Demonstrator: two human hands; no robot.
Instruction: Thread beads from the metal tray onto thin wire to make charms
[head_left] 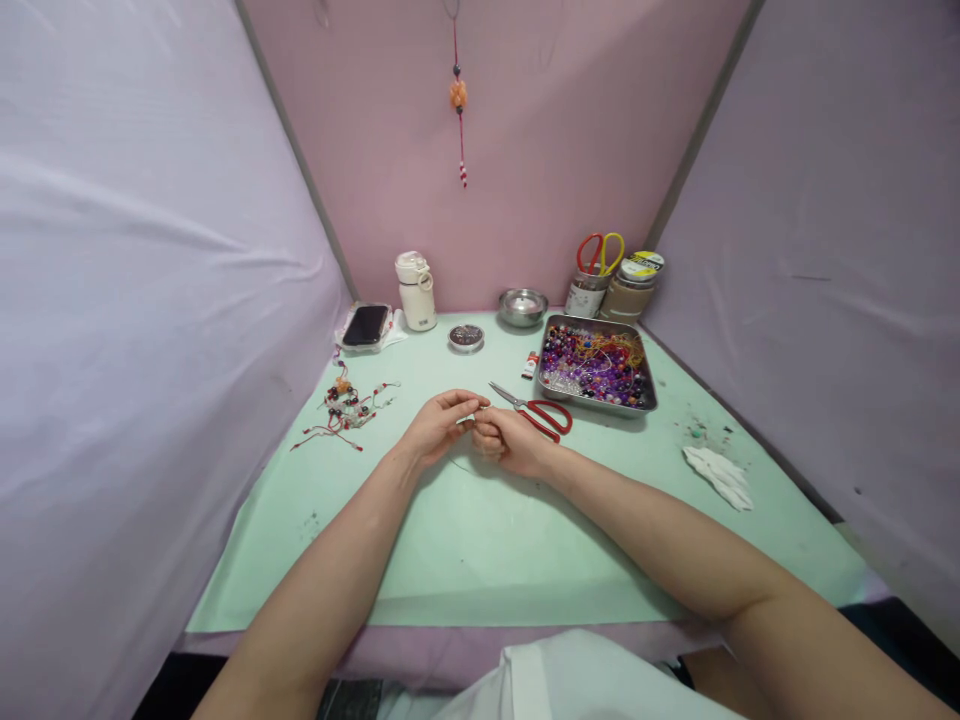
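Observation:
Over the middle of the table, my left hand (444,423) and my right hand (504,440) meet at the fingertips, both closed in a pinch. A thin cord (460,465) hangs below them, its upper part hidden by the fingers. Whatever sits between the fingertips is too small to make out. Just right of my right hand lie scissors with red handles (551,415), blades pointing up and left. Left of my left hand is a small pile of beaded cords (349,405) with dark, orange and red beads.
A metal tray (600,403) of purple beads stands at right, a lighter (530,365) beside it. Behind are a metal bowl (523,308), round dish (466,339), white bottle (416,292), phone (366,326) and scissors jar (586,298). A white glove (718,477) lies right; a beaded string (458,95) hangs behind.

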